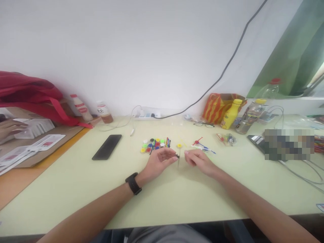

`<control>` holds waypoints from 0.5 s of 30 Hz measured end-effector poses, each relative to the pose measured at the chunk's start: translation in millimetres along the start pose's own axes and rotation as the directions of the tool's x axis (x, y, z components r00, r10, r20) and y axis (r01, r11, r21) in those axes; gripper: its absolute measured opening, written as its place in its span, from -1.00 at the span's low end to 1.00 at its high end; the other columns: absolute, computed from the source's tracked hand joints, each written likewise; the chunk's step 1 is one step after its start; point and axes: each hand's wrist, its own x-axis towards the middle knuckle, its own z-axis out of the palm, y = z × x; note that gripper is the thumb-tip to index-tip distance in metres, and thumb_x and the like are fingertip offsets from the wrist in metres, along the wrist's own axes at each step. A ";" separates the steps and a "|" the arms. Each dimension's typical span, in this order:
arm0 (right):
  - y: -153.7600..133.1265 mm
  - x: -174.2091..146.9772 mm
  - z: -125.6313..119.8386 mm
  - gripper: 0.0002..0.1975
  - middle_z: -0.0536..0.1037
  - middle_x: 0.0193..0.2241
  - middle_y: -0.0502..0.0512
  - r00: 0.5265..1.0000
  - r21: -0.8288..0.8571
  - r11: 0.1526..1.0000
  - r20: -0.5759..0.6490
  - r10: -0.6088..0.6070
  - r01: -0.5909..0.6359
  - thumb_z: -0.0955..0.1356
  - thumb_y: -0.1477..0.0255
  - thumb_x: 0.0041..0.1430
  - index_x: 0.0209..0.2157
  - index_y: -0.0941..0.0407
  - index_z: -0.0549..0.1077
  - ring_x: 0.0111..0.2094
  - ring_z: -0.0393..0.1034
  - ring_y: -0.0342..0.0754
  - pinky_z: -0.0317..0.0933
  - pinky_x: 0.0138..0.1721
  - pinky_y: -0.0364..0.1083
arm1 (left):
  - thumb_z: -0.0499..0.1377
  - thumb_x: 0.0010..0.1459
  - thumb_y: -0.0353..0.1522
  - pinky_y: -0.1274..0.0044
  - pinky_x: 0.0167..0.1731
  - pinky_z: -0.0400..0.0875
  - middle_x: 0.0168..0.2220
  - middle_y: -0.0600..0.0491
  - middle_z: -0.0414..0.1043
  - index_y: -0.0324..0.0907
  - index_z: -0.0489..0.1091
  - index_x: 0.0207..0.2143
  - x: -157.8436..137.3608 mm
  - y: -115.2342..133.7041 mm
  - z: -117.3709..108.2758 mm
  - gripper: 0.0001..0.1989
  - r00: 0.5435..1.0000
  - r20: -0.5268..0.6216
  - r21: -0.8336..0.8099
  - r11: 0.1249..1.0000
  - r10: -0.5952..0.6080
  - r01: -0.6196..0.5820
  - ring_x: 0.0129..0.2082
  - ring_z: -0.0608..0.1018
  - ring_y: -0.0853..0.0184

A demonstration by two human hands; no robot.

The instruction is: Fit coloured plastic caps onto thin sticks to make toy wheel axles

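Observation:
My left hand (160, 162), with a black watch at the wrist, pinches a small dark piece (177, 156) between thumb and fingers. Against that piece stands a thin upright pale thing (179, 162), seen edge-on; its kind is unclear. Just to its right is my right hand (199, 160), fingers curled together; whatever they may hold is hidden. Behind my left hand lie several coloured round plastic pieces (149, 145) and thin coloured pointers (168, 141). A yellow round piece (179, 145) lies beyond the gap between my hands. Red, white and blue pointers (202, 145) lie behind my right hand.
A black phone (107, 147) lies at left, and a small clear bag of parts (226, 139) at right. Bottles (231, 114), a striped bag (214, 108) and a power strip (146, 114) line the wall. Another person's hand (11, 128) is at far left.

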 end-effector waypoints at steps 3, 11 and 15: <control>0.1 2.4 -0.1 -0.54 0.33 -0.57 -0.06 0.997 0.114 0.993 -0.081 -0.008 0.017 0.40 0.03 0.28 -0.48 0.08 0.31 -0.54 0.16 -0.15 0.08 -0.47 -0.11 | 0.46 0.07 -0.22 0.35 -0.02 0.58 -0.18 -0.07 0.62 -0.20 0.57 -0.22 0.2 -0.6 -0.3 -0.70 1.000 0.008 -0.001 1.000 -0.003 0.003 -0.17 0.65 0.22; -4.7 0.9 9.3 -0.65 0.49 -0.39 0.01 0.999 0.254 0.967 -0.029 0.036 -0.028 0.49 0.13 0.20 -0.28 0.08 0.37 -0.47 0.32 -0.15 0.26 -0.41 -0.12 | 0.47 0.05 -0.25 0.37 -0.06 0.58 -0.20 -0.07 0.61 -0.21 0.55 -0.24 0.4 -1.2 -0.9 -0.71 1.000 0.026 -0.001 1.000 0.000 0.000 -0.18 0.65 0.23; -3.3 1.3 9.5 -0.66 0.47 -0.41 0.01 0.999 0.197 0.980 -0.015 0.040 -0.037 0.45 0.12 0.25 -0.31 0.10 0.41 -0.45 0.34 -0.15 0.27 -0.40 -0.12 | 0.48 0.06 -0.29 0.38 -0.07 0.59 -0.22 -0.06 0.62 -0.21 0.54 -0.24 -0.7 -2.7 -2.0 -0.72 0.998 0.070 -0.016 1.000 -0.009 0.010 -0.20 0.66 0.24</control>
